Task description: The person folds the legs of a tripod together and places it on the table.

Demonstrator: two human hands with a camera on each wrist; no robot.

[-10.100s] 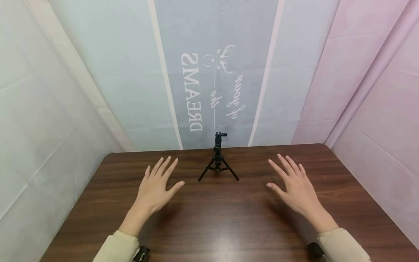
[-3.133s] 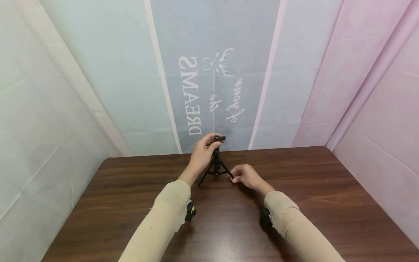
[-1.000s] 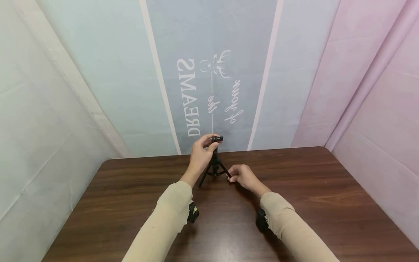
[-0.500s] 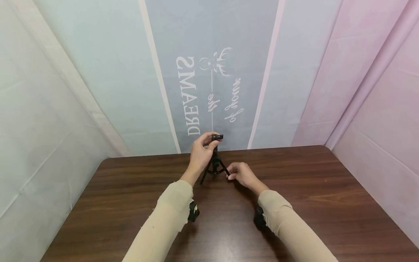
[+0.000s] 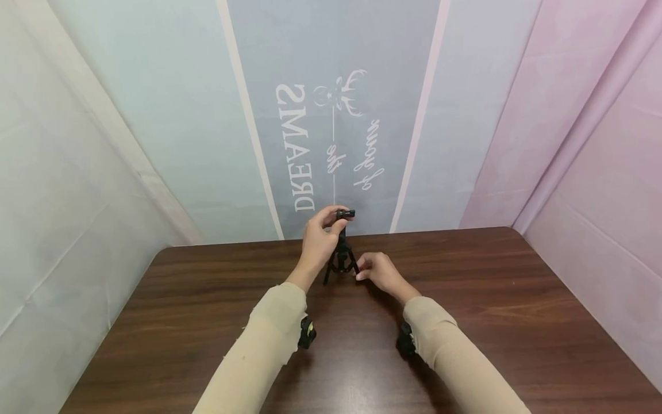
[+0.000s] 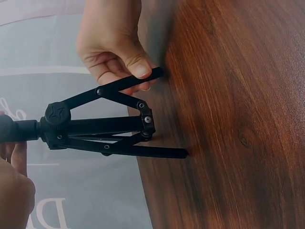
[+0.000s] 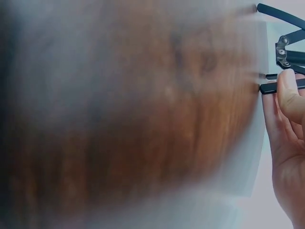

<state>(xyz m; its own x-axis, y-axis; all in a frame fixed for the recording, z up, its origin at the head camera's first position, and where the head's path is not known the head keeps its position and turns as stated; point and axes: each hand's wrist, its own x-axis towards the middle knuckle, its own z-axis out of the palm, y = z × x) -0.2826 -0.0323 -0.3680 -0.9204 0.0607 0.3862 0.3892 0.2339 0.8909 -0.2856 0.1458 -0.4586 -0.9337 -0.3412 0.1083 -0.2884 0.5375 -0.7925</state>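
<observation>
A small black tripod [image 5: 342, 256] stands near the back edge of the table, its legs partly drawn in. My left hand [image 5: 318, 241] grips its head at the top, thumb on the near side. Low on the right leg, my right hand [image 5: 380, 271] pinches the end between thumb and fingers. In the left wrist view, the tripod's hinged braces [image 6: 145, 119] and round knob [image 6: 57, 114] show plainly, with the right hand [image 6: 114, 47] on one leg. The right wrist view shows the thumb [image 7: 290, 95] pressed against a leg tip.
The dark wood table [image 5: 351, 356] spreads out in front and to both sides. A printed cloth backdrop [image 5: 336, 115] hangs right behind its back edge. White cloth walls [image 5: 62, 190] close in on the left and right. Black devices [image 5: 306, 332] sit on both wrists.
The tripod's legs have come closer together. My right hand has moved slightly left and up in the head view with the right leg. My left hand still holds the tripod's top.
</observation>
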